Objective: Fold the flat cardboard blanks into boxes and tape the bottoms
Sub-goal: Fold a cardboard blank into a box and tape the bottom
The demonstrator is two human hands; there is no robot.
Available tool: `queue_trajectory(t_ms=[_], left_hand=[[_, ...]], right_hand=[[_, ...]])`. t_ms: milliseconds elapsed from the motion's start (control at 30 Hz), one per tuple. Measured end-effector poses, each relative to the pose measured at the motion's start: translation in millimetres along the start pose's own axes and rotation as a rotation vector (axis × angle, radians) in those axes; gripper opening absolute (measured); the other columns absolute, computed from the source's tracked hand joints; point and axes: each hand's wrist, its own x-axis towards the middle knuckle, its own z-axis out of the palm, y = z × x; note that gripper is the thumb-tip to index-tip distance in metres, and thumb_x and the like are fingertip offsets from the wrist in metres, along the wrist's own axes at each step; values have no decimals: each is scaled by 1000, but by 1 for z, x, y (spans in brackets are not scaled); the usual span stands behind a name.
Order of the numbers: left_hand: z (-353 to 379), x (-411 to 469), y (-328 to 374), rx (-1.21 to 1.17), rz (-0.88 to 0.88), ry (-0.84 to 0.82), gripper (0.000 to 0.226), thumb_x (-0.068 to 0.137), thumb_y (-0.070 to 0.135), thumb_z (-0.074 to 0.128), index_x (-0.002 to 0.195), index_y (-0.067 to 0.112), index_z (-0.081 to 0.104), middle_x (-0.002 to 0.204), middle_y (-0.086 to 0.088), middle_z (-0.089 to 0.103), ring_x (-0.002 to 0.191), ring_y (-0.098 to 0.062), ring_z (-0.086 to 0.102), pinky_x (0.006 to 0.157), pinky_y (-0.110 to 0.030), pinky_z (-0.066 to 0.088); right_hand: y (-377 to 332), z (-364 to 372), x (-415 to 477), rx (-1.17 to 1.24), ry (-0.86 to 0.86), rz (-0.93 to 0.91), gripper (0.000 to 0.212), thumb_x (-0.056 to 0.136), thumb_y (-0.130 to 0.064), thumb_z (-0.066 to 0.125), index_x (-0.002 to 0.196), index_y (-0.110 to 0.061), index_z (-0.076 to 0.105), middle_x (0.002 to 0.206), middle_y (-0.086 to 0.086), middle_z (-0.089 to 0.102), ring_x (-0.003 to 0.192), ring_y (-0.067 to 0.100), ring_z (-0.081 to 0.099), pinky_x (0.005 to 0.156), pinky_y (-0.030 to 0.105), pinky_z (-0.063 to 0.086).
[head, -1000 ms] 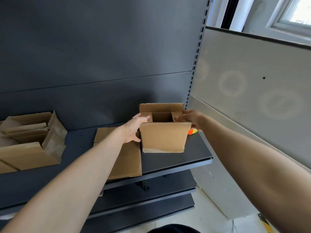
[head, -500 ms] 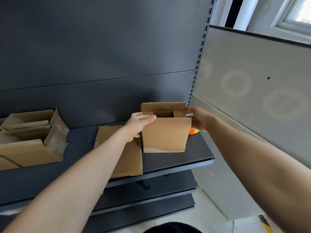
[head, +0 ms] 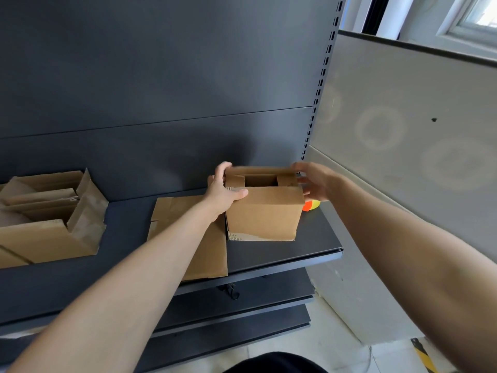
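An open carton (head: 48,238) of stacked cardboard is sitting at the left of the shelf (head: 282,254). A flat blank (head: 169,211) is lying beside it. The left hand (head: 223,192) is gripping the box (head: 265,211) at its upper left corner, thumb over the near flap. The box is standing upright on the shelf. The right hand (head: 314,181) is touching its right end. Because of motion blur, it cannot be told whether that hand is gripping or only pressing.

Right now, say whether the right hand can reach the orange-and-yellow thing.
Probably yes: the orange-and-yellow thing lies on the shelf just below the right hand, nothing between, though that hand holds the box.
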Motion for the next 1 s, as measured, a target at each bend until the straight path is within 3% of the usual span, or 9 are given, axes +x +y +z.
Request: queue_trajectory(t_ms=[100, 233, 333, 533, 600, 700, 833, 933, 1000], left_hand=[[1, 2, -3, 22, 4, 1, 39, 84, 20, 72, 121, 25, 58, 122, -1, 33, 112, -26, 50, 92, -32, 49], [2, 7, -3, 26, 18, 2, 31, 83, 20, 74, 113, 21, 66, 122, -1, 33, 119, -24, 48, 105, -32, 41], [8, 9, 0, 119, 60, 59, 26, 83, 24, 74, 109, 23, 71, 136, 1, 33, 129, -21, 32, 104, -23, 25], [22, 20, 15, 342, 206, 23, 26, 87, 24, 68, 112, 17, 72, 140, 3, 51, 138, -23, 30, 118, -44, 9], [22, 26, 13, 302, 185, -7, 28, 87, 20, 68, 114, 15, 70, 139, 2, 54, 142, -26, 27, 118, -48, 13], [21, 27, 13, 330, 182, -14, 28, 88, 20, 67, 115, 15, 70, 139, 0, 54, 143, -23, 27, 120, -43, -2], [21, 25, 21, 415, 181, -14, 27, 90, 21, 64, 115, 15, 69, 139, 1, 54, 141, -16, 31, 115, -35, -15], [22, 31, 17, 418, 119, -11, 28, 89, 21, 66, 116, 17, 69, 140, 3, 53, 147, -21, 16, 119, -37, -2], [23, 35, 15, 425, 101, -26, 29, 89, 21, 66, 117, 17, 69, 141, 3, 51, 148, -22, 13, 120, -39, 7]], right_hand=[[9, -3, 1, -71, 1, -52, 27, 91, -13, 62, 116, -23, 62, 124, 7, 60, 100, 25, 63, 83, 40, 55], [9, -1, 4, -135, 25, -65, 36, 91, -7, 61, 121, -27, 60, 118, 3, 60, 93, 20, 60, 87, 40, 51], [5, 1, 9, -177, 31, -55, 39, 91, -3, 59, 122, -27, 59, 113, 3, 60, 91, 20, 61, 91, 41, 51], [2, -8, 19, -217, -50, -28, 38, 91, -6, 60, 122, -26, 58, 121, 4, 59, 105, 25, 61, 96, 43, 48], [4, -15, 26, -142, -69, -34, 32, 94, -14, 56, 125, -22, 57, 124, 4, 58, 112, 25, 59, 102, 41, 45], [11, -24, 47, -47, 178, -116, 30, 91, -15, 56, 117, 0, 61, 122, 17, 63, 101, 31, 62, 94, 36, 48], [23, -24, 69, -396, 250, -159, 19, 89, -3, 53, 105, -6, 64, 105, 16, 60, 89, 24, 56, 82, 29, 47], [37, -24, 85, -772, 174, -141, 29, 88, -12, 54, 113, -4, 66, 112, 12, 65, 104, 27, 59, 92, 31, 46], [47, -28, 106, -899, 158, -175, 25, 86, -16, 56, 106, -5, 64, 101, 11, 65, 92, 24, 57, 82, 29, 43]])
